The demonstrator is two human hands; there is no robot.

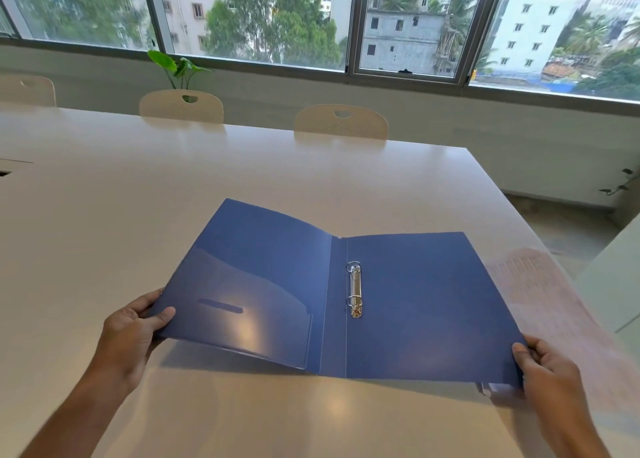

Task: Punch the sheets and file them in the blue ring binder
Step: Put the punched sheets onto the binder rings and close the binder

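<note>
The blue ring binder point(415, 302) lies spread wide on the white table point(138, 198), inside face up. Its metal two-ring clip point(355, 289) sits just right of the spine with both rings closed. My left hand point(133, 333) grips the left cover's near corner and holds that cover slightly off the table. My right hand point(550, 378) pinches the right cover's near corner. Printed sheets point(540, 295) lie blurred to the right of the binder, partly under the right cover. A small pale object point(491, 388) pokes out beneath that corner; I cannot tell what it is.
Two cream chairs point(341, 122) stand along the table's far side, a third at the far left. The table's right edge runs close past the sheets, with floor beyond it. A leafy plant point(176, 68) and windows are behind the chairs.
</note>
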